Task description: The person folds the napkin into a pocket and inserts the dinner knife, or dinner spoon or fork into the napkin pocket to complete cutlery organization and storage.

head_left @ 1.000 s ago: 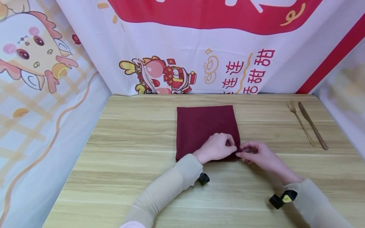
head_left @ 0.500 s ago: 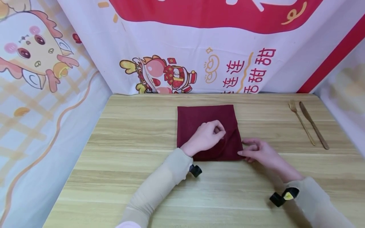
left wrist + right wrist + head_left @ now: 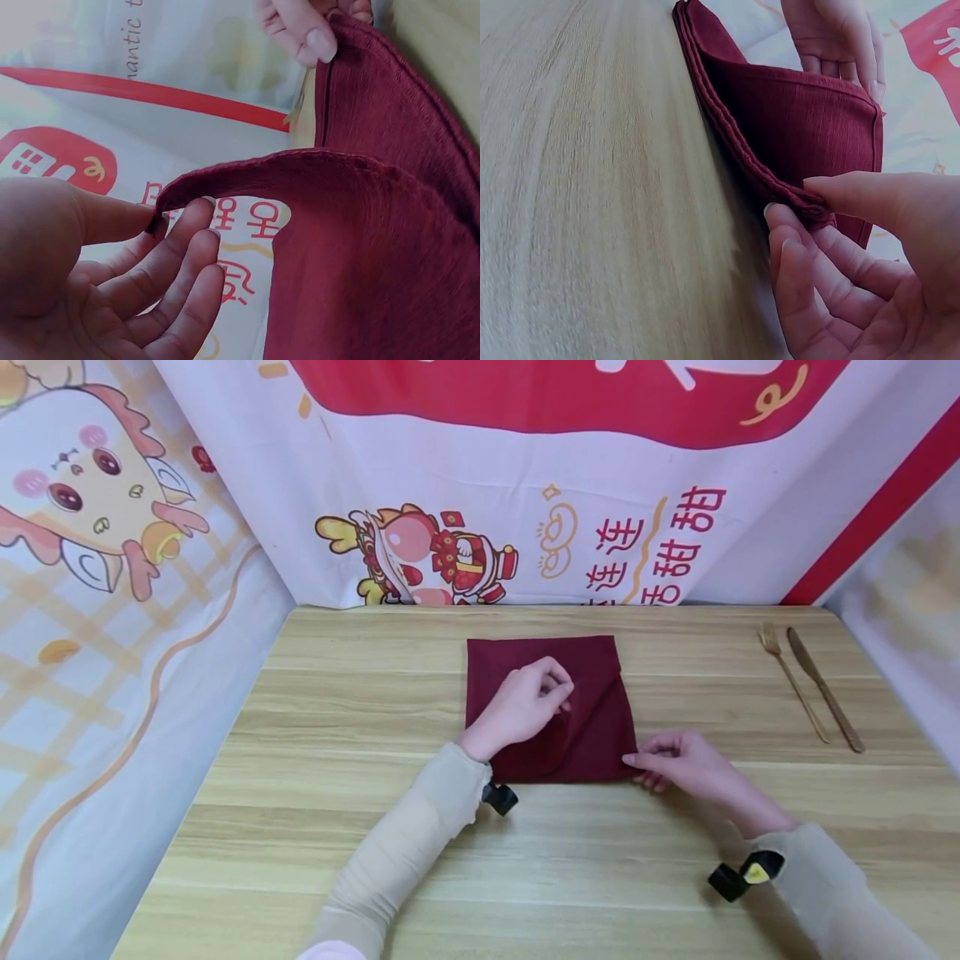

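Note:
A dark red cloth napkin [image 3: 600, 735], folded into a square of several layers, lies on the wooden table. My left hand [image 3: 525, 697] pinches the corner of its top layer between thumb and forefinger, holding that corner lifted above the rest. In the left wrist view the raised layer [image 3: 337, 217] curves up to those fingertips. At the near right corner my right hand [image 3: 686, 764] pinches the stacked layers, thumb on top and fingers beneath. The right wrist view shows the folded edges [image 3: 735, 142] bunched at that thumb, with the lifted flap [image 3: 810, 120] standing open behind.
A gold fork [image 3: 795, 685] and a gold knife [image 3: 825, 689] lie side by side at the table's right. The wooden table [image 3: 337, 710] ends at a printed white and red cloth [image 3: 480, 468] behind, and more printed cloth [image 3: 112, 635] hangs on the left.
My left hand has drawn the napkin's top corner from the near right corner leftward and away from me, peeling back the layer. The right hand has stayed at the near right corner.

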### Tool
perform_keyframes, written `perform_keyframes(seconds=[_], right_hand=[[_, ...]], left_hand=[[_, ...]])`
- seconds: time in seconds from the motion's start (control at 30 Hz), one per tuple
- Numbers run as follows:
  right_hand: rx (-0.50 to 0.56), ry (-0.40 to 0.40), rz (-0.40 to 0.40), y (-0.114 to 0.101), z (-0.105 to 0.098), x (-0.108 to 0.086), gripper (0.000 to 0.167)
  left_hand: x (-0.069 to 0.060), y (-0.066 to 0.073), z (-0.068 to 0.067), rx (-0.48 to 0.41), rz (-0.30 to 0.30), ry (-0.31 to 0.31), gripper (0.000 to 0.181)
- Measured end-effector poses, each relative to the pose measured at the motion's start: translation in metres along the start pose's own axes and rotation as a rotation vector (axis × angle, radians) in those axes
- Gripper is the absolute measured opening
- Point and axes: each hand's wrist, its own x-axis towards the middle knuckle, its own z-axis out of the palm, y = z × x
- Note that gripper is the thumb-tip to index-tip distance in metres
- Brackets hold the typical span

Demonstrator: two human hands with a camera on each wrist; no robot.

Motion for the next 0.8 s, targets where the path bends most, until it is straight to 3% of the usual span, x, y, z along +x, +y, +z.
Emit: perform_keyframes(seconds=[0.4,0.8], right_hand=[[-0.016,-0.032,-0.059,0.008,-0.005,-0.005,0.027],[-0.038,-0.039,-0.028,0.011,-0.009,-0.010,0.027]], left_hand=[[0.001,-0.006,-0.020,-0.076,-0.032,0.092,0.008],[0.005,-0.021,-0.039,-0.113,-0.049,0.172,0.010]])
